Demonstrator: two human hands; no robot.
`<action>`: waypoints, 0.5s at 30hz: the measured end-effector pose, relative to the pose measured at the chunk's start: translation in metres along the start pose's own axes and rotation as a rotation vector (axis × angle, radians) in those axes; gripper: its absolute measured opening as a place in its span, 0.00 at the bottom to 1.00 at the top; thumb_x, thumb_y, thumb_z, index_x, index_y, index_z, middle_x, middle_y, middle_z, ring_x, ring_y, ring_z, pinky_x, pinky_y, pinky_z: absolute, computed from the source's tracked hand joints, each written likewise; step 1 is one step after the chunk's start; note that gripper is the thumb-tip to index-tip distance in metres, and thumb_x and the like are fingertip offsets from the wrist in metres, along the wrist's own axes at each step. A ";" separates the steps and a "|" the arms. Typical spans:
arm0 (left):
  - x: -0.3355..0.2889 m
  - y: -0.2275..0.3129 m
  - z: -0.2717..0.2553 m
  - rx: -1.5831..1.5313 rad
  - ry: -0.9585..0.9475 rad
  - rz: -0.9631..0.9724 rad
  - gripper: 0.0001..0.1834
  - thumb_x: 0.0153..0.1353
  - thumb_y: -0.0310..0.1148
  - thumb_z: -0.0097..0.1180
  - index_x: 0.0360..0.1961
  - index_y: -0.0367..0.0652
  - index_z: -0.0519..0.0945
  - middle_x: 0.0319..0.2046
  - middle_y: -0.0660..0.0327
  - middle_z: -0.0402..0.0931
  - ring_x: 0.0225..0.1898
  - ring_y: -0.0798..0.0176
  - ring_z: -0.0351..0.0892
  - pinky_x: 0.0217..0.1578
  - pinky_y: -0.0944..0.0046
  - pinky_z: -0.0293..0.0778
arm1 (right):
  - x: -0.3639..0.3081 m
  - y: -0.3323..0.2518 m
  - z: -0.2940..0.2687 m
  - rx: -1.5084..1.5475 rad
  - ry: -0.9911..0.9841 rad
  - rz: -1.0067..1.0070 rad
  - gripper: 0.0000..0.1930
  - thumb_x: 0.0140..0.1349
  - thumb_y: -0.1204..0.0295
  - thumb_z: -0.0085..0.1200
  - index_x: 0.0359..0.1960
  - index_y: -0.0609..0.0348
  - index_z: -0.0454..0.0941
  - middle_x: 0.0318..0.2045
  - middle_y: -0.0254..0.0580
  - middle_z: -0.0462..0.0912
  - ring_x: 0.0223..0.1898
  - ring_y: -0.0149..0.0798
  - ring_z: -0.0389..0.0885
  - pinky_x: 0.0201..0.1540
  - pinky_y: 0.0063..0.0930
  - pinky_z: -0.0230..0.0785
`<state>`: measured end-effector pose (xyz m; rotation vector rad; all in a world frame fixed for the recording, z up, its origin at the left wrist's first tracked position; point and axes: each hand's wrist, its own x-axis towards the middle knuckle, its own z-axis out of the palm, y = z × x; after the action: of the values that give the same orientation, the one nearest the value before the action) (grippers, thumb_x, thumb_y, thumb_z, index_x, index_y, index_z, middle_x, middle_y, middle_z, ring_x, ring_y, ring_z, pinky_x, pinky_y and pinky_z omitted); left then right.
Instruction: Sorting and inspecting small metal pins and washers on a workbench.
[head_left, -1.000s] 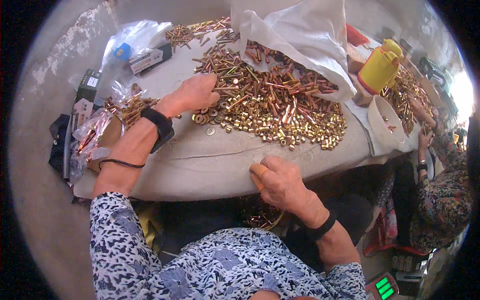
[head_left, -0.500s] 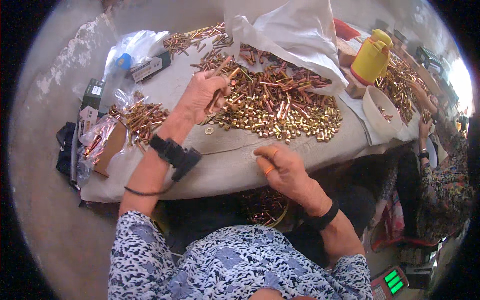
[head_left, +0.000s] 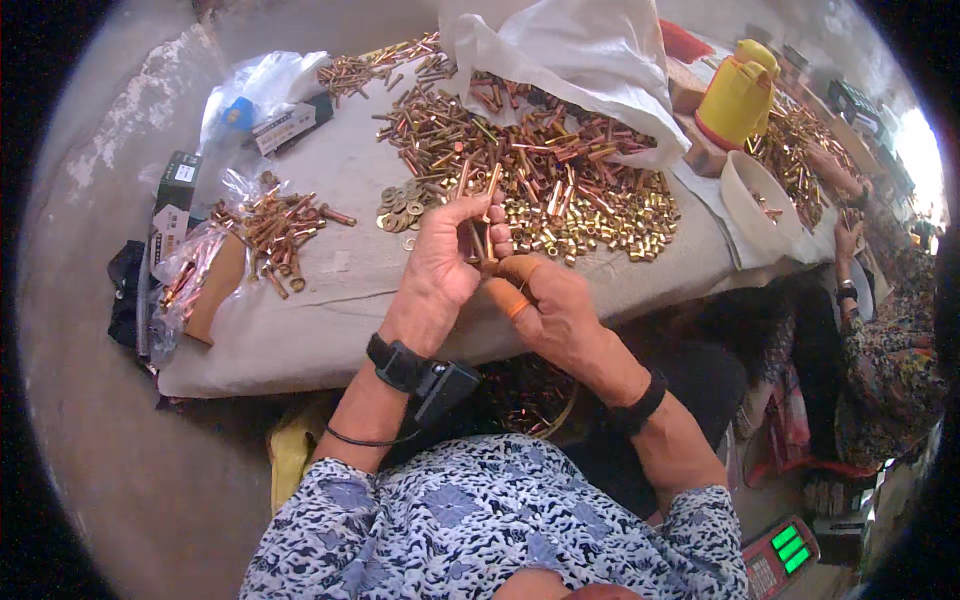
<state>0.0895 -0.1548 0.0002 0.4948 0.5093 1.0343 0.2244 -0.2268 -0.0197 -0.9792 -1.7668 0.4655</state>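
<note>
Several long brass-coloured bolts [head_left: 491, 240] stick up from my left hand [head_left: 445, 250], whose fingers are wrapped round them. At their lower ends, the fingertips of my right hand [head_left: 550, 305] are closed together; orange covers sit on its thumb and a finger. What those fingertips pinch is too small to make out. Just beyond both hands lies a heap of short golden sleeves or nuts [head_left: 605, 222], running into a larger pile of coppery bolts [head_left: 430, 125]. Flat round washers [head_left: 400, 208] are gathered beside my left hand.
Left on the cloth-covered table [head_left: 300, 350] are a smaller bolt pile [head_left: 280, 230], a bag of bolts [head_left: 185, 280] and dark boxes [head_left: 290, 125]. A white sack [head_left: 590, 60], yellow flask [head_left: 738, 95] and white bowl [head_left: 760, 205] stand farther right, near another person's hands [head_left: 848, 240].
My left hand has come back from the pile toward me with the bolts. The right hand has moved slightly up and left, and the two hands now meet.
</note>
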 end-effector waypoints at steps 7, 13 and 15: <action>0.000 -0.012 0.002 -0.127 0.059 0.083 0.10 0.53 0.28 0.53 0.36 0.35 0.73 0.30 0.55 0.77 0.29 0.59 0.77 0.34 0.57 0.75 | 0.001 0.007 0.002 -0.047 0.040 0.080 0.07 0.53 0.72 0.55 0.31 0.61 0.76 0.25 0.52 0.77 0.27 0.54 0.77 0.27 0.40 0.69; 0.001 -0.016 -0.002 -0.143 0.033 0.051 0.09 0.53 0.28 0.52 0.36 0.36 0.73 0.34 0.51 0.78 0.31 0.56 0.78 0.37 0.53 0.75 | 0.000 0.009 0.000 -0.098 0.002 0.023 0.08 0.52 0.70 0.56 0.30 0.61 0.75 0.24 0.53 0.76 0.26 0.54 0.77 0.26 0.40 0.69; 0.000 -0.017 -0.002 -0.101 0.029 0.093 0.09 0.54 0.28 0.52 0.36 0.37 0.74 0.35 0.50 0.78 0.32 0.54 0.79 0.38 0.51 0.75 | 0.000 0.008 0.001 -0.101 0.028 0.044 0.08 0.52 0.70 0.57 0.30 0.61 0.75 0.24 0.53 0.76 0.25 0.54 0.76 0.26 0.39 0.69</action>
<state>0.0999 -0.1620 -0.0113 0.4177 0.4605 1.1514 0.2266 -0.2215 -0.0259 -1.0924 -1.7607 0.3911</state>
